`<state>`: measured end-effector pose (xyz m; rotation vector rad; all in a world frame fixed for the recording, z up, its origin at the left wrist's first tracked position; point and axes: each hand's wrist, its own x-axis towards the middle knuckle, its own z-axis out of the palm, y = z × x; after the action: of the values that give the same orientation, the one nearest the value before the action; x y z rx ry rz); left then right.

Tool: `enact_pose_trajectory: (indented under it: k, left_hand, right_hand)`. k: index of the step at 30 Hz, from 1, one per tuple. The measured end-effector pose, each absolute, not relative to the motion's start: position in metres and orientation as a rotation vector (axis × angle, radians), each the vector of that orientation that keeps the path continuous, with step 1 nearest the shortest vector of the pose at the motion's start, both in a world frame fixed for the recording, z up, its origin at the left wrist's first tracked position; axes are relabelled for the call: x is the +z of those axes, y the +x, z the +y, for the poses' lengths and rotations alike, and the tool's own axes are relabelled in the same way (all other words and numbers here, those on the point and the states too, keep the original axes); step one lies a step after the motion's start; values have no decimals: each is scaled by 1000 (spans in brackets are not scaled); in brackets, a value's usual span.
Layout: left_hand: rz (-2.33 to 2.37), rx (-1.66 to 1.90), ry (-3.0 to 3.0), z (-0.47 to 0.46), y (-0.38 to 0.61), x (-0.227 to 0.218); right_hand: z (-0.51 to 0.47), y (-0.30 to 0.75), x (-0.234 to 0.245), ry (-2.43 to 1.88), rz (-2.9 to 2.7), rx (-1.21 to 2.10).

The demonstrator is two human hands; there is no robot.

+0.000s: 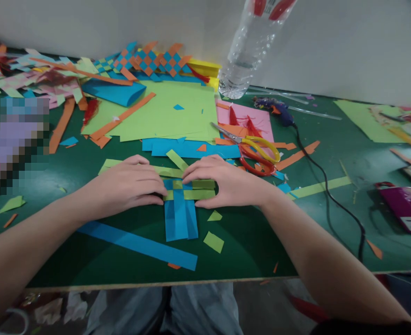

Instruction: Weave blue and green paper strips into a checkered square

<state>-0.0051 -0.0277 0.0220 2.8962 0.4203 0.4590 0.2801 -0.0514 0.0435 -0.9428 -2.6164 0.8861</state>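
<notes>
A small weave of blue paper strips (181, 221) and green paper strips (204, 194) lies on the table in front of me, the blue ones pointing towards me and the green ones crossing them. My left hand (131, 184) is closed on the weave's left side, fingertips and thumb at its edge. From the right, my right hand (222, 181) grips the weave, its fingers on the top edge and its thumb below the green strips. One green strip end (176, 159) sticks up between the hands. Nearer me, a loose blue strip (144, 244) lies slantwise.
Scissors (257, 146) with yellow and red handles lie beyond my right hand, near a glue gun (278, 111) and its black cord (317, 165). Behind are green sheets (170, 109), woven paper pieces (149, 60) and a water bottle (245, 56). A purple case (402, 207) lies right.
</notes>
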Motion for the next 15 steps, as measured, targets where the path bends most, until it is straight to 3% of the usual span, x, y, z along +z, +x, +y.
enact_pose_trajectory:
  k: [15]
  left_hand:
    - [458, 351, 2893, -27, -5, 23]
  right_hand:
    - [-52, 281, 41, -938, -2598, 874]
